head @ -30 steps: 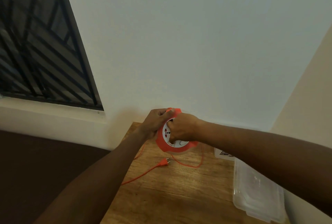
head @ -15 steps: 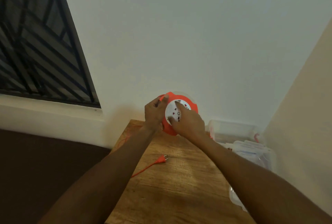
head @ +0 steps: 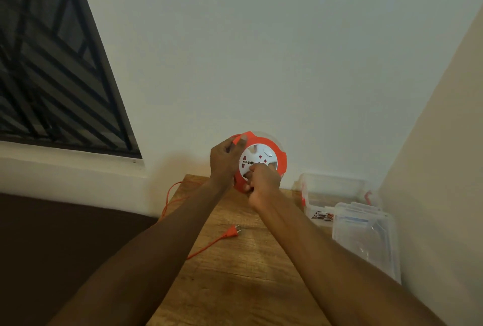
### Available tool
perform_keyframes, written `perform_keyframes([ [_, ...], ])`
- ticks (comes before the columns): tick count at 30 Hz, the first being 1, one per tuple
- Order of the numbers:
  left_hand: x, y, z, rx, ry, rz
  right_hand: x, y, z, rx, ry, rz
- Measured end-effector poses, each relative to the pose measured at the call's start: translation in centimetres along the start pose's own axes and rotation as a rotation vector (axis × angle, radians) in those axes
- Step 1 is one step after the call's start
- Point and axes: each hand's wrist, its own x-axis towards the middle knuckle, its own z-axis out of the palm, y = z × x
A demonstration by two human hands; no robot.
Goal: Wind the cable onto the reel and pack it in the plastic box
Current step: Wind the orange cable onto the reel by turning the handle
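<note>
I hold the reel (head: 261,161) upright above the table's (head: 235,273) far edge, left hand (head: 226,159) clamped on its rim, right hand (head: 262,184) pinched at its white face. Loose cable (head: 206,247) trails below the reel, plug (head: 233,231) flat on the table; the plastic box (head: 334,195) sits right of the reel.

Orange-rimmed white-faced reel (head: 279,158), orange cable (head: 206,247), clear plastic box (head: 337,184), brown wood-grain table (head: 235,278)
</note>
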Motion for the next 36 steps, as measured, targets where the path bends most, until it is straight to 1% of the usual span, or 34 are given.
perform_keyframes([
  [1,0.1,-0.2,-0.1,0.0,0.004,-0.011,-0.1,-0.2,0.0,-0.025,-0.032,0.014],
  [3,0.3,-0.6,-0.4,-0.015,0.013,-0.056,-0.5,-0.6,-0.2,-0.163,-0.108,0.012],
  [5,0.5,-0.9,-0.7,-0.027,0.019,-0.101,-0.9,-0.7,-0.5,-0.366,-0.176,-0.087],
  [6,0.7,-1.0,-0.9,-0.021,0.019,-0.117,-1.1,-0.7,-0.9,-0.479,-0.194,-0.196],
  [7,0.9,-0.9,-1.3,-0.024,0.014,-0.134,-1.2,-0.7,-1.3,-0.623,-0.194,-0.373],
  [8,1.1,-0.9,-1.6,-0.042,0.003,-0.153,-1.1,-1.0,-1.8,-0.807,-0.186,-0.616],
  [10,1.2,-0.6,-2.4,-0.068,-0.036,-0.185,-0.9,-2.5,-2.8,-1.275,-0.232,-1.081],
  [11,1.3,-0.5,-2.7,-0.06,-0.065,-0.195,-0.7,-3.7,-2.9,-1.553,-0.295,-1.239],
  [12,1.3,-0.4,-2.9,-0.044,-0.099,-0.199,-0.3,-4.7,-3.0,-1.812,-0.389,-1.331],
  [13,1.4,-0.2,-3.0,-0.028,-0.134,-0.201,0.2,-5.7,-2.9,-2.016,-0.479,-1.38],
  [14,1.5,-0.1,-3.0,-0.016,-0.161,-0.204,0.5,-6.6,-2.8,-2.137,-0.544,-1.389],
  [17,1.6,-0.3,-3.3,0.018,-0.212,-0.206,0.8,-8.5,-2.8,-2.261,-0.716,-1.385],
  [19,1.5,-0.5,-3.4,0.038,-0.24,-0.213,1.1,-8.7,-3.0,-2.425,-0.84,-1.557],
  [20,1.3,-0.6,-3.5,0.044,-0.248,-0.221,1.2,-8.7,-3.1,-2.477,-0.902,-1.637],
  [21,1.2,-0.7,-3.5,0.048,-0.254,-0.23,1.2,-8.7,-3.1,-2.515,-0.928,-1.67],
  [22,1.2,-0.8,-3.6,0.048,-0.256,-0.235,1.2,-8.4,-2.9,-2.548,-0.908,-1.678],
  [23,1.2,-0.9,-3.7,0.047,-0.253,-0.238,1.1,-8.1,-2.8,-2.57,-0.847,-1.647],
  [24,1.2,-0.9,-3.7,0.042,-0.242,-0.239,1.1,-7.6,-2.7,-2.584,-0.746,-1.548],
  [25,1.3,-0.8,-3.8,0.029,-0.226,-0.241,1.2,-7.1,-2.5,-2.521,-0.669,-1.417],
  [27,1.5,-0.4,-3.6,0.005,-0.208,-0.238,1.0,-6.0,-2.0,-2.165,-0.57,-1.108],
  [28,1.5,-0.1,-3.4,0.01,-0.208,-0.226,0.9,-5.7,-1.6,-1.989,-0.54,-0.983],
  [29,1.5,0.2,-3.3,0.026,-0.21,-0.212,0.9,-5.6,-1.1,-1.899,-0.535,-0.933],
  [30,1.5,0.3,-3.2,0.04,-0.214,-0.201,0.8,-5.6,-0.7,-1.867,-0.546,-0.927],
  [32,1.4,0.4,-3.0,0.057,-0.222,-0.181,0.6,-5.8,-0.6,-1.887,-0.577,-0.971],
  [34,1.4,0.2,-2.9,0.056,-0.217,-0.155,1.1,-6.1,-1.0,-1.971,-0.596,-1.09],
  [35,1.4,0.1,-2.9,0.037,-0.193,-0.151,1.5,-6.0,-1.4,-2.014,-0.567,-1.152],
  [36,1.4,0.1,-2.9,0.005,-0.152,-0.151,1.9,-5.7,-1.7,-2.038,-0.484,-1.194],
])
